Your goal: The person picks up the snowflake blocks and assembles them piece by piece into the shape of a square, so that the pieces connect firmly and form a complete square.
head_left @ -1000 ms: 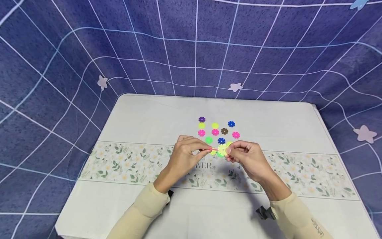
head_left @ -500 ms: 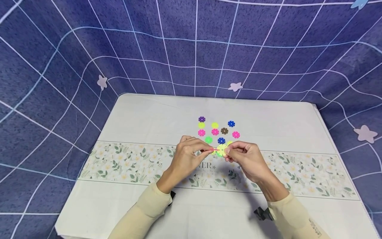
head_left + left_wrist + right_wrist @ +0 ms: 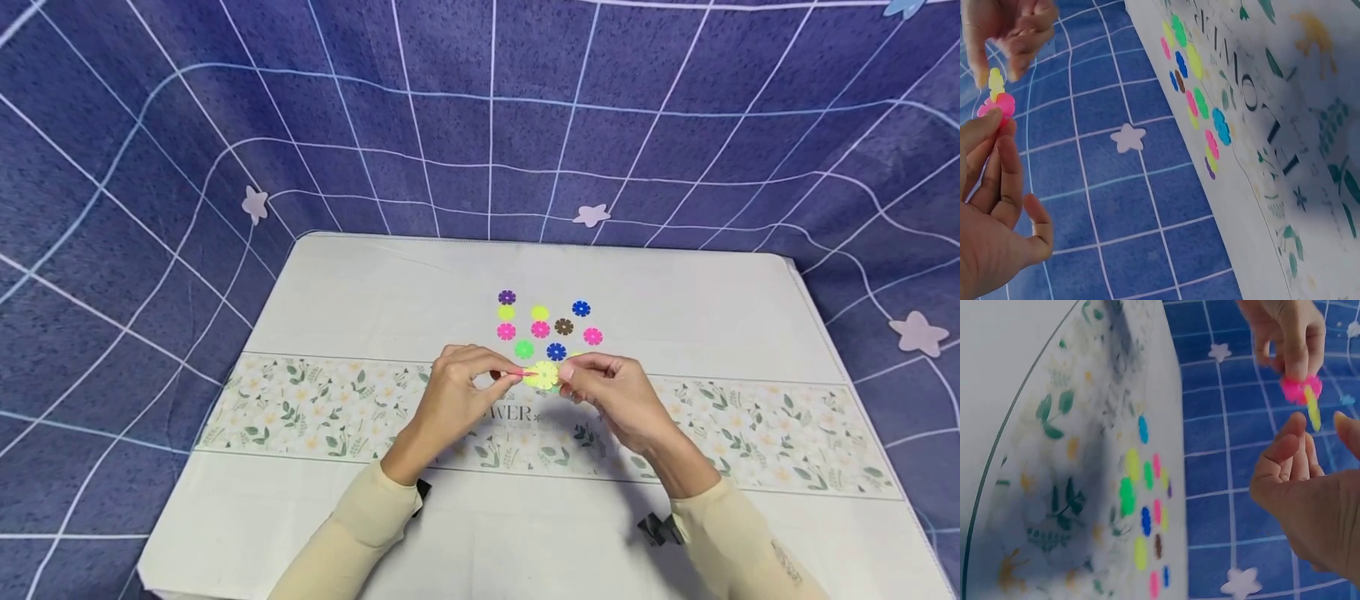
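My left hand (image 3: pixel 467 392) pinches a pink flower-shaped plastic disc (image 3: pixel 1005 105) between thumb and fingers, above the table. A yellow flower-shaped disc (image 3: pixel 544 375) meets the pink one at an angle, their edges overlapping as if slotted together. In the head view the pink disc is seen edge-on. My right hand (image 3: pixel 618 400) is just right of the yellow disc. In the right wrist view its thumb and fingers (image 3: pixel 1285 450) stand apart on either side of the yellow disc, with gaps between.
Several loose discs lie flat on the table beyond my hands, among them a purple disc (image 3: pixel 507 297), a brown disc (image 3: pixel 564 327) and a blue disc (image 3: pixel 581 308). A floral strip (image 3: pixel 300 408) crosses the white table (image 3: pixel 390 283). Behind hangs a blue gridded cloth (image 3: pixel 450 125).
The joined discs and my left hand have shifted slightly left. My right fingers, which pinched the yellow disc, have come off it.
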